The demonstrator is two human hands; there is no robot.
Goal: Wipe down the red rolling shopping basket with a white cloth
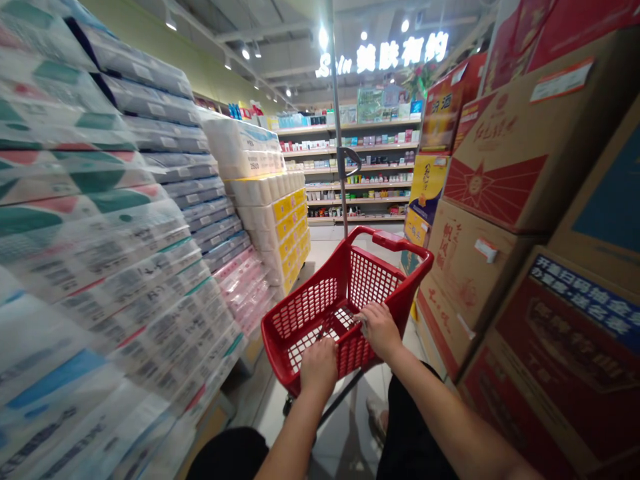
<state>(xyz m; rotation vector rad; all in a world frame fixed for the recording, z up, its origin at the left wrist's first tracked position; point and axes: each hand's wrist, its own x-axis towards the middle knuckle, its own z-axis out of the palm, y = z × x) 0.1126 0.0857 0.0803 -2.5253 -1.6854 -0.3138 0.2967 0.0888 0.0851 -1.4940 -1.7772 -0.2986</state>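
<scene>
A red plastic shopping cart (350,357) with a perforated basket stands in front of me, turned at an angle in the aisle. Over its near rim is my left hand (319,363), fingers curled around the edge. My right hand (380,328) grips the same rim farther right, its fingers bent over into the basket. Across the basket, on the far side, the cart's red handle (390,241) sticks up, with neither hand on it. Few details of the basket floor show; a small dark shape there is too unclear to name.
Stacked tissue packs (120,267) line the left side, with toilet roll packs (270,213) beyond. Cardboard boxes (495,160) are piled close on the right. A metal pole (337,100) rises behind the cart. Shelves of small goods (370,167) stand at the back.
</scene>
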